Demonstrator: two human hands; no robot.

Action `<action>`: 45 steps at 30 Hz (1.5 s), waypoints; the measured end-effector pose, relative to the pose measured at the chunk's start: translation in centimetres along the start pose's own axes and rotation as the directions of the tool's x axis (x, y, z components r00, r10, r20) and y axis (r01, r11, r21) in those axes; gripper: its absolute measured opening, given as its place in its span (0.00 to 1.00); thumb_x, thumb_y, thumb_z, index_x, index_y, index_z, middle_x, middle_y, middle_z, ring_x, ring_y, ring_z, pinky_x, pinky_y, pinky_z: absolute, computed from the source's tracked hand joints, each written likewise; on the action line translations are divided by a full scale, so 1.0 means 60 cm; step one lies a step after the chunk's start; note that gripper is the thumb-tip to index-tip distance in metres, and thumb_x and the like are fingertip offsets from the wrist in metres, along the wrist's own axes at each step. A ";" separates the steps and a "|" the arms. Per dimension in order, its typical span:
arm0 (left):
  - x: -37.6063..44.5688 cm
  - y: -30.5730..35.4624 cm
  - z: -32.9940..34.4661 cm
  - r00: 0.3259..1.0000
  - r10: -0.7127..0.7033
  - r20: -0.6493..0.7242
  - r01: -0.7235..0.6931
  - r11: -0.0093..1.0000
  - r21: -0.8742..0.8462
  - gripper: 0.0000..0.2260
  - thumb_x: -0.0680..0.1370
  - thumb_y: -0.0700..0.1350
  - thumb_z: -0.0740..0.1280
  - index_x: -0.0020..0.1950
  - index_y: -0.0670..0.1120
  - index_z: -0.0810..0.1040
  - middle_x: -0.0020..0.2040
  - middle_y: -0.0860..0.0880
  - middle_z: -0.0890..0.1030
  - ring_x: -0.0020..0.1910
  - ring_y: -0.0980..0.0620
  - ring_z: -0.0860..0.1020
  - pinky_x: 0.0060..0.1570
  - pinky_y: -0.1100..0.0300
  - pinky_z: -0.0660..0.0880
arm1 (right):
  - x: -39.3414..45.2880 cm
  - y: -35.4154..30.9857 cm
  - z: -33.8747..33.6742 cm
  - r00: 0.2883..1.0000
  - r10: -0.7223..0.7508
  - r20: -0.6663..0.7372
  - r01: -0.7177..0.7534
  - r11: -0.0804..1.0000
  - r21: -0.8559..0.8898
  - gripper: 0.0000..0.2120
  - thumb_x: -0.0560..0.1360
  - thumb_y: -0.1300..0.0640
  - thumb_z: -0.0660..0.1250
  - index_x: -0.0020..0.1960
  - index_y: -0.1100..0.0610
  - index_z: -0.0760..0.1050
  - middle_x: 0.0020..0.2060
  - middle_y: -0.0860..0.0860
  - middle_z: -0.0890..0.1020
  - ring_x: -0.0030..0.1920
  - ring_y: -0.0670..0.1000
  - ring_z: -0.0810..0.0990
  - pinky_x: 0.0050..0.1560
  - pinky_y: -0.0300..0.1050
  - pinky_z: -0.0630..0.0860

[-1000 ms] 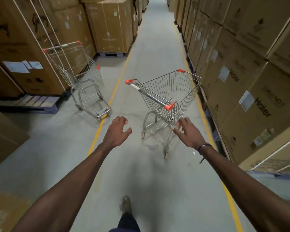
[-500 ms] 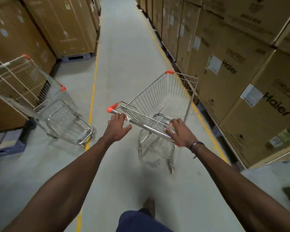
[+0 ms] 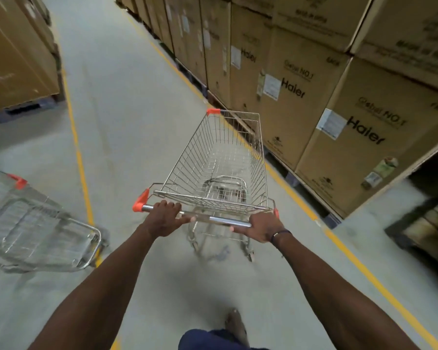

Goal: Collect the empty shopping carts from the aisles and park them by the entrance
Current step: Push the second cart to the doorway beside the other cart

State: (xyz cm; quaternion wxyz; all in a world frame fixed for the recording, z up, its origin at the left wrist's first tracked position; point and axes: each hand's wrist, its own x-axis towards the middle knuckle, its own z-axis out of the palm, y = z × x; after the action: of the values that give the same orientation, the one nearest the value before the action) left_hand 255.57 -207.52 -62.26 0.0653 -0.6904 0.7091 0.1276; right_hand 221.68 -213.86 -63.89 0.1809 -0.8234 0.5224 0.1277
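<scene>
A second cart [image 3: 39, 231] was seen at the far left edge, blurred, only partly in frame, its base rail lying over the left yellow line [image 3: 80, 157]. An orange corner cap was visible on its upper rim. Brown boxes [image 3: 15, 54] were stacked on a pallet at upper left, behind that line.

The grey floor [image 3: 127, 102] ran up the middle as an aisle. The left hand [image 3: 163, 219] was wrapped over the handle bar [image 3: 213, 219] near its left orange end cap, fingers curled tight over the top, thumb stretched along the bar. The cart [image 3: 220, 160], a wire basket with nothing in it, was placed in the middle of the aisle directly ahead of the person, nose pointed up the aisle and angled slightly toward the right-hand boxes. Its front right corner was seen close to the right yellow line [image 3: 349, 251].

The right hand [image 3: 259, 227] was closed around the right end of the same bar, fingers wrapped under, a dark band [image 3: 280, 234] worn at the wrist. A shoe [image 3: 235, 324] and a dark trouser leg were seen at the bottom centre.

Along the right, Haier boxes [image 3: 359, 137] were stacked in a row on pallets, white labels stuck on their faces. A dark pallet gap was visible at the far right edge, blurred.
</scene>
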 end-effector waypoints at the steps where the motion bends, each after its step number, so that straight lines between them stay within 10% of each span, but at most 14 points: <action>1: 0.001 -0.001 0.001 1.000 0.015 0.014 -0.014 1.000 -0.013 0.53 0.60 0.87 0.29 0.50 0.48 0.73 0.50 0.42 0.83 0.53 0.40 0.77 0.49 0.49 0.65 | -0.006 -0.001 0.001 1.000 0.009 -0.001 -0.009 1.000 0.022 0.40 0.71 0.14 0.50 0.35 0.51 0.72 0.34 0.48 0.78 0.43 0.54 0.79 0.74 0.68 0.60; 7: -0.029 0.003 0.010 0.996 0.041 0.085 -0.030 0.990 -0.135 0.45 0.62 0.90 0.48 0.46 0.52 0.76 0.46 0.49 0.84 0.48 0.46 0.84 0.51 0.50 0.78 | -0.070 -0.009 0.029 0.996 0.070 -0.053 -0.068 0.997 0.040 0.46 0.66 0.10 0.45 0.33 0.53 0.72 0.34 0.48 0.78 0.40 0.51 0.77 0.78 0.71 0.52; 13: -0.093 0.040 0.021 0.985 0.096 0.144 -0.091 0.995 -0.043 0.50 0.65 0.88 0.54 0.66 0.48 0.74 0.59 0.44 0.85 0.57 0.42 0.84 0.51 0.51 0.75 | -0.164 -0.015 0.076 0.987 0.152 -0.058 -0.153 0.988 -0.007 0.47 0.67 0.11 0.44 0.33 0.53 0.75 0.32 0.47 0.79 0.41 0.51 0.80 0.79 0.71 0.51; 18: -0.149 0.056 0.024 0.972 0.153 0.176 -0.163 0.985 0.048 0.41 0.66 0.87 0.54 0.39 0.49 0.77 0.42 0.50 0.83 0.48 0.47 0.84 0.51 0.53 0.76 | -0.249 -0.050 0.112 0.972 0.232 -0.047 -0.232 0.973 0.009 0.44 0.71 0.13 0.49 0.34 0.54 0.73 0.33 0.49 0.80 0.42 0.52 0.80 0.79 0.71 0.51; 28: -0.195 0.047 0.015 0.874 0.396 0.280 -0.430 0.900 0.068 0.37 0.69 0.85 0.56 0.35 0.50 0.71 0.41 0.47 0.80 0.52 0.43 0.84 0.56 0.49 0.76 | -0.391 -0.158 0.187 0.892 0.447 -0.067 -0.437 0.891 0.119 0.41 0.72 0.15 0.52 0.32 0.53 0.71 0.31 0.48 0.77 0.42 0.53 0.80 0.79 0.70 0.53; 36: -0.216 0.001 0.029 0.817 0.529 0.229 -0.566 0.811 0.147 0.47 0.66 0.88 0.52 0.49 0.46 0.84 0.50 0.44 0.86 0.53 0.41 0.84 0.51 0.50 0.75 | -0.461 -0.294 0.253 0.751 0.657 -0.063 -0.635 0.746 0.200 0.43 0.70 0.13 0.51 0.33 0.53 0.72 0.31 0.47 0.76 0.45 0.55 0.82 0.81 0.70 0.53; 45: -0.241 -0.012 0.054 0.598 0.757 0.264 -0.802 0.559 0.211 0.54 0.65 0.89 0.45 0.62 0.45 0.80 0.59 0.42 0.85 0.58 0.40 0.82 0.63 0.42 0.75 | -0.552 -0.449 0.324 0.577 0.816 -0.018 -0.781 0.559 0.278 0.44 0.71 0.13 0.51 0.33 0.54 0.73 0.31 0.48 0.77 0.42 0.54 0.80 0.81 0.70 0.53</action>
State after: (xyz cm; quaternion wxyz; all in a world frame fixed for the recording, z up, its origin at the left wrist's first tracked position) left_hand 256.55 -192.73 -61.55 0.1594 -0.2742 0.9450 0.0799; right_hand 231.75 -168.05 -63.76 0.1626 -0.4747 0.8620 0.0716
